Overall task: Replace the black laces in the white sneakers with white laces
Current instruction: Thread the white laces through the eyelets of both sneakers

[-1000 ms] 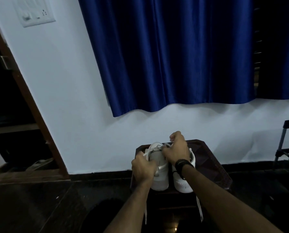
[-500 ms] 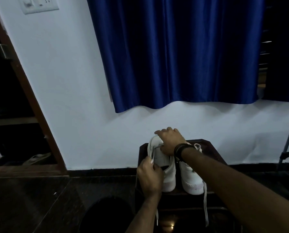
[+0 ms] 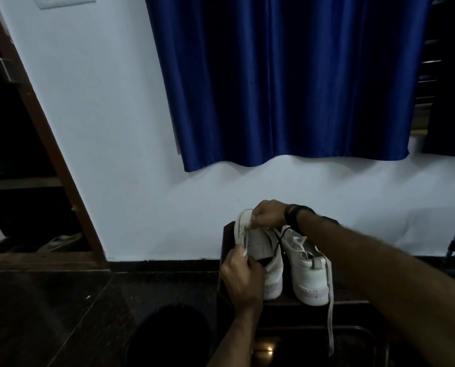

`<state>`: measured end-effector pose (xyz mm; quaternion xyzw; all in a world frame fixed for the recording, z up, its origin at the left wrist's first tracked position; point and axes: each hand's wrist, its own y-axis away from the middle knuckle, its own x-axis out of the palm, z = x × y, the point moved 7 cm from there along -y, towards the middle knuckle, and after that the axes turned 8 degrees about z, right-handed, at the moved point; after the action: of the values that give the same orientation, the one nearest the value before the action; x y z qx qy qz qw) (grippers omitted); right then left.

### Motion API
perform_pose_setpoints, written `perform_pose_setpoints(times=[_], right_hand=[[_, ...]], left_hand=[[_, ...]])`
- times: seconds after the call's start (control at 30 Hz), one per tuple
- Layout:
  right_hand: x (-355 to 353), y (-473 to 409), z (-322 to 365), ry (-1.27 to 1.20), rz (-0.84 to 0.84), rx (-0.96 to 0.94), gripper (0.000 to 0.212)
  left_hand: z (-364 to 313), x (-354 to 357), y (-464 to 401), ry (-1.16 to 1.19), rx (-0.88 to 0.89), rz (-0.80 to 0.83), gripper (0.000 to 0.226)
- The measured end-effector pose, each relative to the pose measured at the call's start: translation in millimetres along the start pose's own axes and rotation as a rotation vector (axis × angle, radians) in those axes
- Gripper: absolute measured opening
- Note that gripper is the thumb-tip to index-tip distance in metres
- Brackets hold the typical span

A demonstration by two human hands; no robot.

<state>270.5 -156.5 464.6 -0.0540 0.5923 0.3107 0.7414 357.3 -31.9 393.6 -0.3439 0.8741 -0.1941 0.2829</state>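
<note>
Dim room; left sneaker [image 3: 258, 250] half-hidden.

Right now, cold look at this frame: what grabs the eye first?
The big blue curtain fills the upper middle against the pale wall. Below it, two white sneakers stand side by side on a dark stool. The left hand pinches a white lace on the left shoe, with the right hand at its toe.

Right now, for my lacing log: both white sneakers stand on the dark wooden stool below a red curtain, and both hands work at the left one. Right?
Not quite. The head view shows a blue curtain, not red. Both white sneakers do stand on the dark wooden stool, with the left hand and right hand at the left one.
</note>
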Motion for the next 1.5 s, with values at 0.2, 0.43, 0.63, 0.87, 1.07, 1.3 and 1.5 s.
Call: perform_pose_setpoints(times=[0.2,0.43,0.63,0.87,1.07,1.3,1.5], right_hand=[[-28,4,-17,-0.340,-0.203,0.046,0.026],[-78,16,-32,-0.918,-0.452,-0.011,0.015],[-60,24,-39,0.317,-0.483,0.396,0.049],[7,-5,1,0.155,-0.197,0.125,0.039],[-1,-8,-8,-0.013,-0.343,0.125,0.025],[6,-12,-27,-0.165,-0.342,0.114,0.019],[-14,-1,-18,-0.156,-0.483,-0.015,0.009]], left_hand=[[0,1,1,-0.032,-0.042,0.016,0.024],[-1,1,-1,-0.033,-0.032,0.012,0.025],[2,4,0,-0.023,-0.031,0.012,0.021],[0,2,1,-0.035,-0.014,0.002,0.016],[1,3,0,0.020,-0.019,0.034,0.022],[3,6,0,-0.008,-0.035,0.029,0.020],[4,9,0,-0.055,-0.073,0.068,0.013]])
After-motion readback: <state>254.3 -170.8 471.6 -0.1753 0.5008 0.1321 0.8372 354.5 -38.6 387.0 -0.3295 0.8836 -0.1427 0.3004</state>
